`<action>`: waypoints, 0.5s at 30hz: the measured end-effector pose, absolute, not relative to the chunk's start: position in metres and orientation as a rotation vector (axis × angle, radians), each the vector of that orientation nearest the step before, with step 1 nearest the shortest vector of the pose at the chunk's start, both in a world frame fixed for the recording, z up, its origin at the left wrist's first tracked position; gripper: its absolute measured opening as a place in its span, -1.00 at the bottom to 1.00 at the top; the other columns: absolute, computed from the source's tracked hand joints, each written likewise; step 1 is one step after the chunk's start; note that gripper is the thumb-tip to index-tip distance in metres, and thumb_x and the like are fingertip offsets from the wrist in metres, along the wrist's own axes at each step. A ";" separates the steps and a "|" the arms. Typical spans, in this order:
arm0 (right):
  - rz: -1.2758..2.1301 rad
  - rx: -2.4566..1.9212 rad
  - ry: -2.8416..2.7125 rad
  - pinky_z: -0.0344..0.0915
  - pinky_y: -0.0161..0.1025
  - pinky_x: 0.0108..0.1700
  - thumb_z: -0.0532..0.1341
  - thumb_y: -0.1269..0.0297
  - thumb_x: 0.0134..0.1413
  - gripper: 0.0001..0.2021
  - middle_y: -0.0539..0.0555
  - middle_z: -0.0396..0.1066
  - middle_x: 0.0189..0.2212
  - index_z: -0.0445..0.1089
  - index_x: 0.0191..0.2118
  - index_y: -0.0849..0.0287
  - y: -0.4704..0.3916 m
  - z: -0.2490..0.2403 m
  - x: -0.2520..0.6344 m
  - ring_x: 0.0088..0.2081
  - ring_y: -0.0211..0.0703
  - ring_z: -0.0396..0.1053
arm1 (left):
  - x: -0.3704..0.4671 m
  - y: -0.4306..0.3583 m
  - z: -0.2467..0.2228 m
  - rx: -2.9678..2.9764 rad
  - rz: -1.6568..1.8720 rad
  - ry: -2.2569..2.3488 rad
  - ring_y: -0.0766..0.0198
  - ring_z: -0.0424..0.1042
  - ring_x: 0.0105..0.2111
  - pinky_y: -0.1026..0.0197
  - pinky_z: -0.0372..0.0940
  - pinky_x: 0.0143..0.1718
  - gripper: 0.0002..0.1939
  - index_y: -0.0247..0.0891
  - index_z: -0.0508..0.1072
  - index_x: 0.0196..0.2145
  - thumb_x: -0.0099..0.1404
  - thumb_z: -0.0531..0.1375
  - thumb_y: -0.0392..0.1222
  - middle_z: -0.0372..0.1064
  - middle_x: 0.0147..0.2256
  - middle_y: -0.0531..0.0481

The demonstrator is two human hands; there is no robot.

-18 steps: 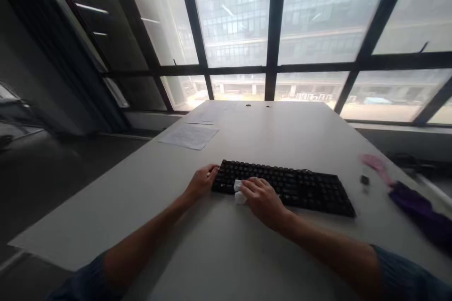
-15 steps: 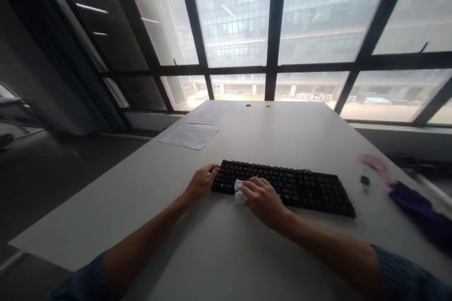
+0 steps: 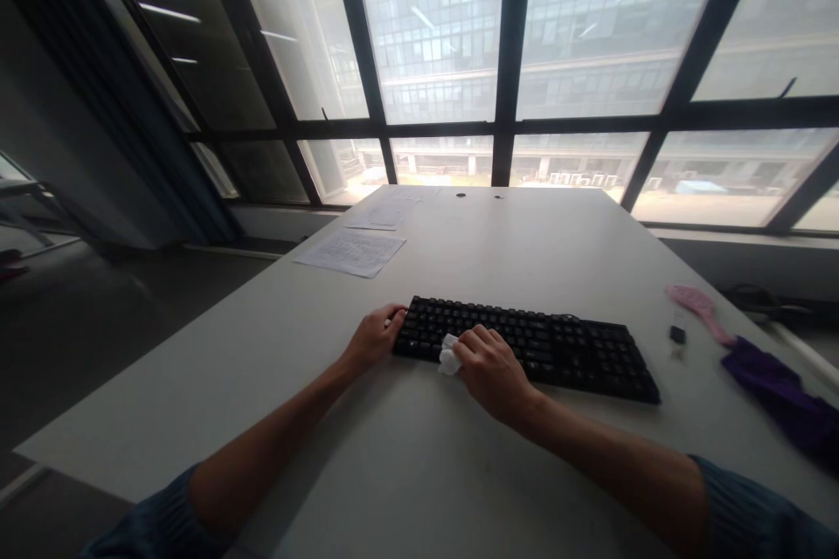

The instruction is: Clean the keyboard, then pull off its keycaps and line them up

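Note:
A black keyboard (image 3: 577,349) lies at a slight slant on the white table (image 3: 419,472). Its left end is gripped by my left hand (image 3: 373,339), fingers curled at the edge. My right hand (image 3: 488,367) is closed on a crumpled white tissue (image 3: 449,356), which rests against the keyboard's front edge and lower keys, left of the middle. Part of the tissue and some keys are hidden under the right fingers.
Printed paper sheets (image 3: 354,251) lie at the table's left edge. On the right are a pink hairbrush (image 3: 696,301), a small black item (image 3: 677,334) and a purple cloth (image 3: 777,389). Tall windows (image 3: 439,26) stand beyond the far edge.
My right hand and the tissue have shifted very slightly to the right along the keyboard's front. The left hand and the keyboard stay where they were.

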State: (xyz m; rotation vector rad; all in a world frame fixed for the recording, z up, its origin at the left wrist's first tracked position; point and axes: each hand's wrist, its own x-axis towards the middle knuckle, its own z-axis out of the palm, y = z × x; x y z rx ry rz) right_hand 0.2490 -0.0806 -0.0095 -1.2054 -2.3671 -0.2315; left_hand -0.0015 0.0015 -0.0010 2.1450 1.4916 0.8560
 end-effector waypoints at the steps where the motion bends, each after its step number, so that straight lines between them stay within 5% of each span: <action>1: -0.232 -1.227 -2.358 0.22 -0.13 -0.14 0.27 0.45 0.16 -0.94 0.13 0.43 -0.27 0.40 -0.26 0.19 -0.081 -0.009 0.249 -0.17 -0.02 0.28 | -0.002 0.002 -0.002 2.145 0.852 1.493 0.13 0.53 -0.23 0.18 0.37 -0.18 -0.58 -0.23 0.51 -0.11 0.40 -0.01 0.08 0.56 -0.20 -0.05; 7: -0.187 -1.176 -2.341 0.25 -0.13 -0.07 0.23 0.50 0.18 -0.86 0.16 0.42 -0.18 0.40 -0.16 0.19 -0.081 -0.009 0.250 -0.10 -0.01 0.28 | -0.005 0.007 -0.009 2.163 0.867 1.486 0.12 0.52 -0.22 0.14 0.42 -0.18 -0.63 -0.26 0.50 -0.08 0.37 0.06 0.03 0.53 -0.16 -0.11; 12: -0.157 -1.148 -2.347 0.27 -0.09 -0.02 0.20 0.52 0.18 -0.67 0.18 0.43 -0.13 0.34 0.06 0.23 -0.080 -0.010 0.250 -0.06 0.02 0.28 | 0.007 -0.010 0.002 2.435 1.068 1.358 0.06 0.38 0.05 -0.02 0.32 0.09 -0.70 -0.24 0.48 -0.03 0.39 0.11 -0.07 0.41 0.02 -0.17; 15: -0.124 -1.136 -2.318 0.29 -0.09 0.00 0.18 0.54 0.18 -0.63 0.18 0.43 -0.13 0.31 0.11 0.24 -0.079 -0.011 0.250 -0.06 0.01 0.29 | 0.019 -0.027 0.011 2.578 1.015 1.104 0.11 0.38 0.02 0.01 0.31 0.10 -0.73 -0.18 0.47 -0.01 0.39 0.16 -0.09 0.43 -0.02 -0.12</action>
